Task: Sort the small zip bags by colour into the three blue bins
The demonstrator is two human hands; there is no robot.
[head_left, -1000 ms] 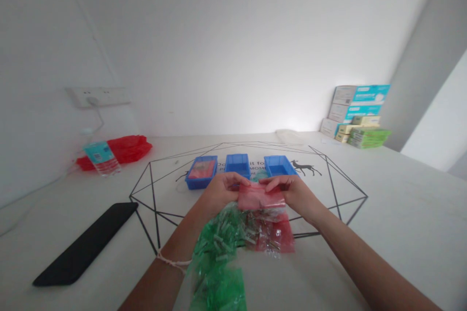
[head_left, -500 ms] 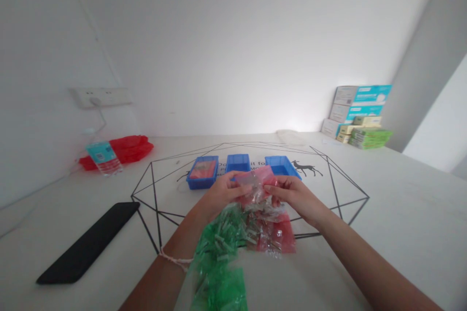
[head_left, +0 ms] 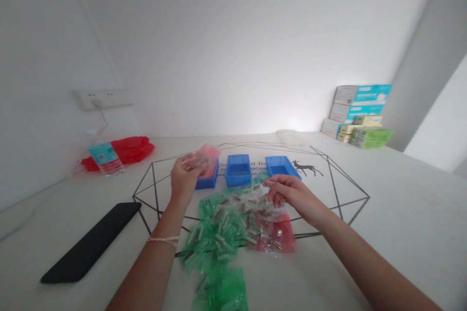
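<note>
My left hand (head_left: 188,177) grips a pink plastic bag (head_left: 209,155) with small dark contents. It holds the bag over the left blue bin (head_left: 206,183), hiding most of that bin's inside. My right hand (head_left: 290,189) hovers above the right side of a pile, its fingers curled and thumb against the index finger, with nothing visible in them. Below and between the hands lie green plastic bags (head_left: 222,233) with small pieces inside, clear bags (head_left: 255,201), and a pink bag (head_left: 284,234) at the pile's right.
A middle blue bin (head_left: 238,170) and a right blue bin (head_left: 280,165) stand behind the pile. At left are a black flat slab (head_left: 93,243), a water bottle (head_left: 106,159) and a red plastic bag (head_left: 133,149). Stacked boxes (head_left: 359,112) stand at the back right.
My left hand has carried the pink bag leftward from the pile to above the left bin. My right hand has let go of that bag and stayed nearly in place.
</note>
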